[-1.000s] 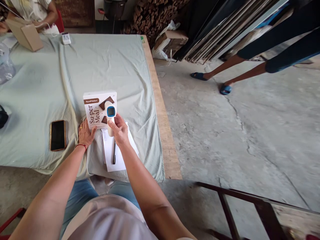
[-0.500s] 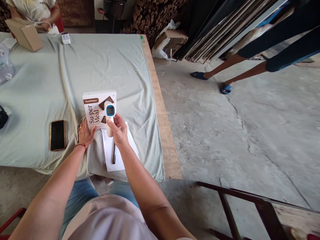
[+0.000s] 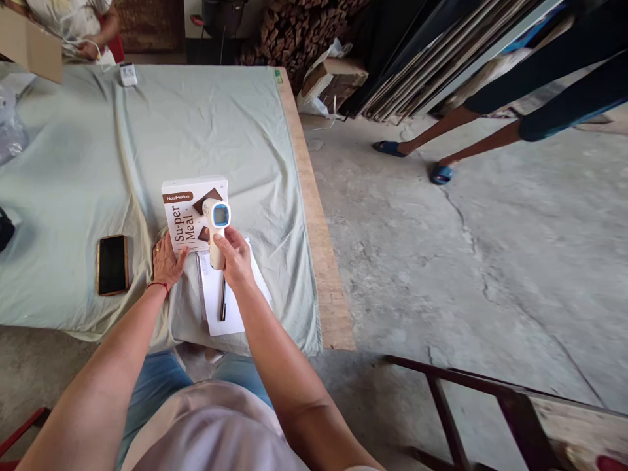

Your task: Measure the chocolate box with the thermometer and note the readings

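My right hand is closed around the handle of a white infrared thermometer, its blue-rimmed screen facing me. Behind the thermometer is a white box printed "NutriMotion Su-per Meal", with brown pictures on its front. At the box's lower left corner, my left hand grips it, thumb by the bottom edge and fingers along the left side; some fingertips are partly hidden. Below the box lie white papers, partly covered by my right hand, with a black pen on top.
A phone lies left of my hands on the cloth-covered table. Farther back are a small white device and a person holding a white cable beside a cardboard box. Another person's legs stand right; a dark metal frame is lower right.
My right hand has turned the thermometer slightly, its screen shifting a little right. At the far left the cardboard box has moved up and left. My left hand stays at the white box.
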Motion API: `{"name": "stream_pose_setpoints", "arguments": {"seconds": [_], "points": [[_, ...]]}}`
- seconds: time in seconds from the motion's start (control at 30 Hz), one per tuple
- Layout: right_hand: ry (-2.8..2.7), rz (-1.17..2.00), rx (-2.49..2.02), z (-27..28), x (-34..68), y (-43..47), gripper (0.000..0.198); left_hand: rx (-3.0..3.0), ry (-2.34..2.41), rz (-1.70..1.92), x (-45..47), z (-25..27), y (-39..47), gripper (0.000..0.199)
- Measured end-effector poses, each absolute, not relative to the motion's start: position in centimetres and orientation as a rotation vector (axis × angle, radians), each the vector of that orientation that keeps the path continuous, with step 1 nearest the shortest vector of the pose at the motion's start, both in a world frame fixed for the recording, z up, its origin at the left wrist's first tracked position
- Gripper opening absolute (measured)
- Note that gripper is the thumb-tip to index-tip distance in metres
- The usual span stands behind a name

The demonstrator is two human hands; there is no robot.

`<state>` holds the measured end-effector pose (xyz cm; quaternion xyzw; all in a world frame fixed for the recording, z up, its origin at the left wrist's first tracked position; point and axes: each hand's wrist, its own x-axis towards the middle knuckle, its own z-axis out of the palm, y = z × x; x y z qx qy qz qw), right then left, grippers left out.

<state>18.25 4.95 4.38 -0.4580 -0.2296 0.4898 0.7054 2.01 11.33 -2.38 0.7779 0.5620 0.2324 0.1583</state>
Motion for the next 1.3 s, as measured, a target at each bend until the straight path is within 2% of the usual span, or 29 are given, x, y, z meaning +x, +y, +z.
{"name": "stream_pose_setpoints", "arguments": {"seconds": [0.43,0.6,0.7,0.9,0.97,1.1,1.3], "points": [[-0.669,1.007,-1.128,3.5,20.1,2.9,0.049,2.232,1.602,0.658,2.0,-2.1,11.2,0.08],[-0.865,0.66,-1.669,-0.5,24.5,-1.4,0.051,2.273,1.571,0.663,2.2,-2.0,11.1,0.077],[-1.053,0.45,-1.918,-3.0,26.5,-3.2,0.041,2.262,1.584,0.664,2.3,-2.2,11.2,0.079],[-1.474,0.016,-1.939,-4.1,25.5,-3.8,0.022,2.249,1.588,0.655,2.4,-2.1,11.1,0.077],[-1.712,0.038,-1.842,-3.8,24.1,-3.5,0.022,2.248,1.596,0.637,2.5,-2.0,11.0,0.077],[-2.07,0.101,-1.793,-3.4,22.4,-2.7,0.036,2.252,1.605,0.615,2.5,-1.9,10.9,0.076],[-2.301,0.214,-1.564,-2.6,24.2,-2.3,0.022,2.256,1.607,0.617,2.5,-2.3,10.9,0.077]]}}
